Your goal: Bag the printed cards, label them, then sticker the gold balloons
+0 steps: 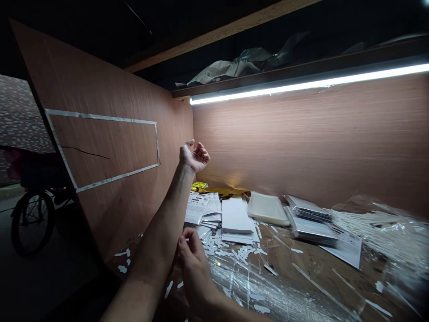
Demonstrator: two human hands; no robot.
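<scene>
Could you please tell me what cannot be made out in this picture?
Head view:
1. Whether the right hand pinches anything: hidden by its fingers.
2. Print on the leaflets: too small.
3. The crumpled bags on the top shelf: too dark.
4. The plastic-wrapped white sticks: blurred, cut off by the right edge.

The single head-worn camera looks forward and slightly down from close above the right hand (192, 264), facing the corner where the cluttered bench (301, 266), side panel (110, 147) and back wall (318, 147) meet.
</scene>
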